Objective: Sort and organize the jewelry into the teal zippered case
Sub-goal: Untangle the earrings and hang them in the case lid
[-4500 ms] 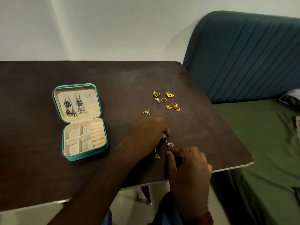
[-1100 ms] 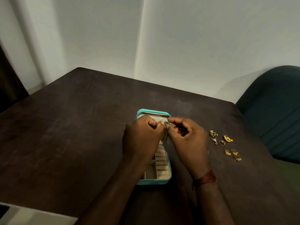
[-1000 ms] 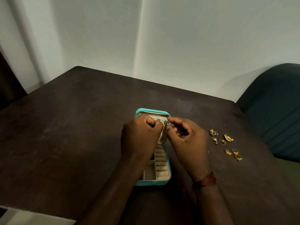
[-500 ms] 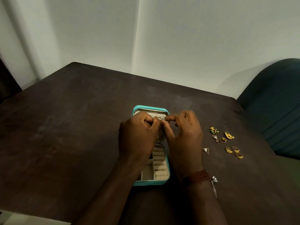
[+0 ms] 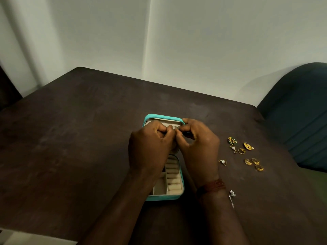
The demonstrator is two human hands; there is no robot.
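Head view | left grip [image 5: 150, 147] and right grip [image 5: 198, 147] both pinch silver earring [image 5: 177, 127] at lid of teal case [image 5: 164, 198] | steady lid, seat earring fully before letting go

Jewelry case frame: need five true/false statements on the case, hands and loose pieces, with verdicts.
1. The teal case lies open on the table. True.
2. The left hand and right hand both pinch a small silver piece over the case lid. True.
3. The gold rings sit inside the case. False: they lie on the table, right of the case.
4. A silver drop earring lies beside the right wrist. True.
5. The triangle earrings are packed away. False: both lie loose on the table.
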